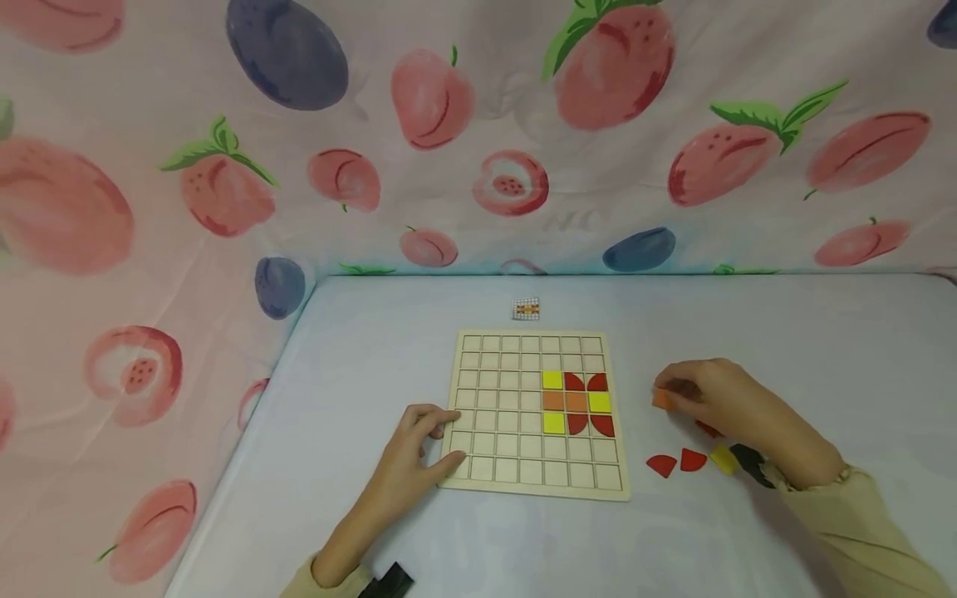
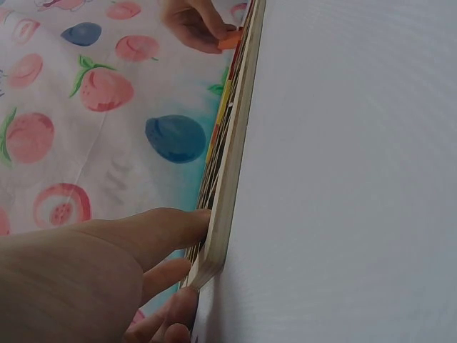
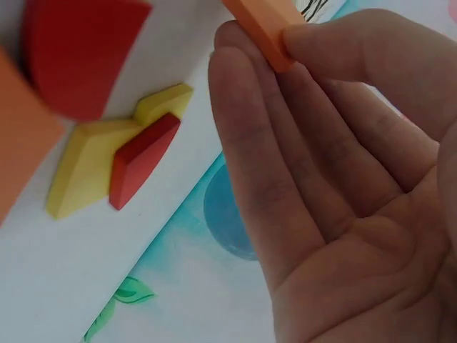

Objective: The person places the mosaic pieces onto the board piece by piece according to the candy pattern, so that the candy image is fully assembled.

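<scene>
My right hand (image 1: 714, 397) pinches an orange square tile (image 1: 662, 399) between thumb and fingertips, to the right of the wooden grid board (image 1: 497, 448). The right wrist view shows that orange tile (image 3: 265, 27) held by its edges. On the board's right side lie yellow squares (image 1: 552, 379), orange squares (image 1: 576, 402) and red quarter-round tiles (image 1: 601, 426), set in cells. My left hand (image 1: 409, 453) rests at the board's left edge, thumb and fingertips touching the rim. From the left wrist, the thumb (image 2: 168, 230) lies against the board's side.
Loose red quarter-round pieces (image 1: 693, 459) and a yellow tile (image 1: 723, 459) lie below my right hand. A small patterned grid card (image 1: 526, 309) lies behind the board. Fruit-printed cloth (image 1: 434, 183) rises behind the white table (image 1: 359, 349).
</scene>
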The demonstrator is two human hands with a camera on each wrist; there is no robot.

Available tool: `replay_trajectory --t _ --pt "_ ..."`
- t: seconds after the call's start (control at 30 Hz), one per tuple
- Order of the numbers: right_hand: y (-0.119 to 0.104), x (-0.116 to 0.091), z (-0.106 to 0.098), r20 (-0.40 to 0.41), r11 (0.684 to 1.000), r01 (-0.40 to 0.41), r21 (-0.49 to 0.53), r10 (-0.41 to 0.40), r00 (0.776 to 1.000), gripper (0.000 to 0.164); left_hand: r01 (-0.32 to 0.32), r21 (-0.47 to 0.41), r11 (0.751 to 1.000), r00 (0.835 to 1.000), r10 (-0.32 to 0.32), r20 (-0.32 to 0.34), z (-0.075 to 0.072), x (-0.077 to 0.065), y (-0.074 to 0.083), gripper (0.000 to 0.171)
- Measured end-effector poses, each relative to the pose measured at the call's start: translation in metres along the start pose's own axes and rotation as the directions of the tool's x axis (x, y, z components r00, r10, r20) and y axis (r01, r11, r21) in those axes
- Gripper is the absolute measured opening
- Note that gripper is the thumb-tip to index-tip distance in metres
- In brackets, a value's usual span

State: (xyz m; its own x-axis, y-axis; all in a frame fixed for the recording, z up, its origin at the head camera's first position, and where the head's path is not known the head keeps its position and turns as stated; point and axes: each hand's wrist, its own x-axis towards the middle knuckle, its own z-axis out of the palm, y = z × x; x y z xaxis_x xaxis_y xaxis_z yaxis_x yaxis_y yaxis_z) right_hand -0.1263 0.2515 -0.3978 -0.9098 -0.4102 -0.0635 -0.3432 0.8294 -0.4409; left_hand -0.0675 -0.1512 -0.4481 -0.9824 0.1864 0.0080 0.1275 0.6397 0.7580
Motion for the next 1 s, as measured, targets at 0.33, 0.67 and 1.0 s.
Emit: replay_trajectory --t 0.33,0.67,1.0 --pt "-0.018 0.01 0.003 -0.03 0.998 0.051 0.03 -0.05 0.998 0.015 -0.003 0.009 1.0 1.0 0.003 -0.001 0.0 0.0 0.0 0.048" --pt "-0.047 0.026 0.001 -0.014 0.994 0.079 0.073 -0.078 0.997 0.015 -0.011 0.003 1.0 1.0 0.011 0.0 0.0 0.0 0.0 0.048" --pt "-0.065 0.04 0.008 0.016 0.987 0.103 0.119 -0.106 0.994 0.014 -0.027 0.009 1.0 1.0 0.027 -0.008 0.002 0.0 -0.001 0.046"
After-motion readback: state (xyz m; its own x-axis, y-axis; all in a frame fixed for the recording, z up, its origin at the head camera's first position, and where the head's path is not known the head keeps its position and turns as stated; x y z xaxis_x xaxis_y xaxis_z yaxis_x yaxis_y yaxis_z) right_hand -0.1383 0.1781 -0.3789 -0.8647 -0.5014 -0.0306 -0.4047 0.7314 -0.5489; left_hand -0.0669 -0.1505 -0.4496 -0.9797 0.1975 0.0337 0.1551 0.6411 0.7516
